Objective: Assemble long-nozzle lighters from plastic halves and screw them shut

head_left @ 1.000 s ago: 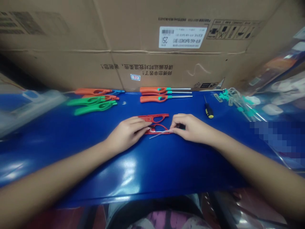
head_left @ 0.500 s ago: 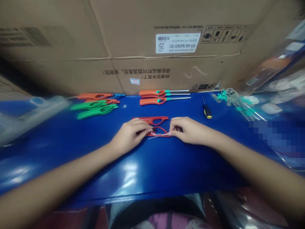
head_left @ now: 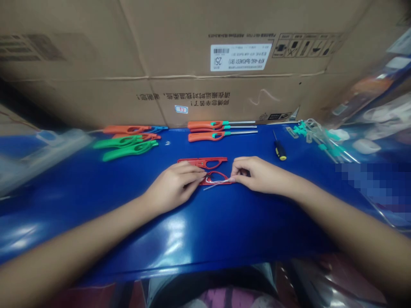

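A red lighter casing half (head_left: pixel 219 173) lies on the blue table in front of me, with its loop-shaped trigger opening. My left hand (head_left: pixel 176 184) is closed on its left end, thumb and fingertips pinched by a small dark part that is mostly hidden. My right hand (head_left: pixel 248 173) pinches a thin white wire (head_left: pixel 218 181) at the casing's right end. A thin clear tube (head_left: pixel 208 187) sticks out leftward below the casing. Just behind lies a second red casing half (head_left: pixel 199 162), partly covered by my left fingers.
Assembled orange lighters (head_left: pixel 208 136) with metal tubes lie at the back. Green casings (head_left: pixel 128 149) and orange casings (head_left: pixel 125 129) are at back left. A screwdriver (head_left: pixel 280 149) and clear tubes with turquoise parts (head_left: pixel 324 137) lie right. A cardboard box (head_left: pixel 112 102) stands behind.
My right hand has shifted slightly right with the white wire. The clear tube's free end has moved a little toward me and right. My left hand stays nearly in place.
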`<state>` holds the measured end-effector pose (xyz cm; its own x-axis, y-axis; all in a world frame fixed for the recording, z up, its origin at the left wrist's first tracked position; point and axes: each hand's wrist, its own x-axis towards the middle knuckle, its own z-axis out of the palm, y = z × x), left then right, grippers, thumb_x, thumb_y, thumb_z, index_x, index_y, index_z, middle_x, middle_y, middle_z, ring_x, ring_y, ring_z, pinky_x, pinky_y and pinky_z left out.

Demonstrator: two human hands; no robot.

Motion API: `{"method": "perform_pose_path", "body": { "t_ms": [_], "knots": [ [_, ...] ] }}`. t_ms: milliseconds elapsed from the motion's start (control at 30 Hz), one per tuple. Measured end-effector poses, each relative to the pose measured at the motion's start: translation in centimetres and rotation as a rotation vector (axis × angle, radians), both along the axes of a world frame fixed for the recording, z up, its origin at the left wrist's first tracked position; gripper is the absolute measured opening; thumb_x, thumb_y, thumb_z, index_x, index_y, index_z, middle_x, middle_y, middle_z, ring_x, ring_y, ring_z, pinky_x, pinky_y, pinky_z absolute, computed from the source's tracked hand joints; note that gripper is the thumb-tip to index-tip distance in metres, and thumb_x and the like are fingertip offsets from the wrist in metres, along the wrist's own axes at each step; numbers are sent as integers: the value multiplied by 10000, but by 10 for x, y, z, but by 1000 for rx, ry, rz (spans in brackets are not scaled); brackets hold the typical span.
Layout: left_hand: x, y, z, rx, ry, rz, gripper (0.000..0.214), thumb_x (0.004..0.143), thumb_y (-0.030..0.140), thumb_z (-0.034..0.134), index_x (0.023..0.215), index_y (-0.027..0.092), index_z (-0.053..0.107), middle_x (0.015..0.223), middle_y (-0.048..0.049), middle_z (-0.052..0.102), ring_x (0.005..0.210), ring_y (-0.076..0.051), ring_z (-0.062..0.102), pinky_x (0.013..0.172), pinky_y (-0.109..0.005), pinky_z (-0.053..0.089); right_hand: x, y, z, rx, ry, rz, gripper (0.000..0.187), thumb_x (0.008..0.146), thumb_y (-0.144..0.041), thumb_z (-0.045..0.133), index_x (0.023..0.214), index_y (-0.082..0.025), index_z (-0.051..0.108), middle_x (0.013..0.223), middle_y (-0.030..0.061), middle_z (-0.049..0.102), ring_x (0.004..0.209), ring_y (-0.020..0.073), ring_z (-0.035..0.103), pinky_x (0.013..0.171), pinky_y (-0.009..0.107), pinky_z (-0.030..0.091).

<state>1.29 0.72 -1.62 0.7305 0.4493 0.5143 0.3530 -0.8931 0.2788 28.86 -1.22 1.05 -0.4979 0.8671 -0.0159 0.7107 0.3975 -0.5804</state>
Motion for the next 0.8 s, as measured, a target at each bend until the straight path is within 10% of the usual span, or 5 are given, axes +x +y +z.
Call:
{"method": "perform_pose_path", "body": {
  "t_ms": [800],
  "knots": [
    [2, -12, 9, 32, 119, 115, 213, 979, 254, 616, 1124, 179, 753, 1032, -91, 705, 957, -231, 635, 837, -391, 535, 4, 0, 0, 48, -28, 26, 128, 933, -220, 644, 814, -175, 664, 846, 31, 674, 783, 161, 582, 716, 278, 407]
  ]
}}
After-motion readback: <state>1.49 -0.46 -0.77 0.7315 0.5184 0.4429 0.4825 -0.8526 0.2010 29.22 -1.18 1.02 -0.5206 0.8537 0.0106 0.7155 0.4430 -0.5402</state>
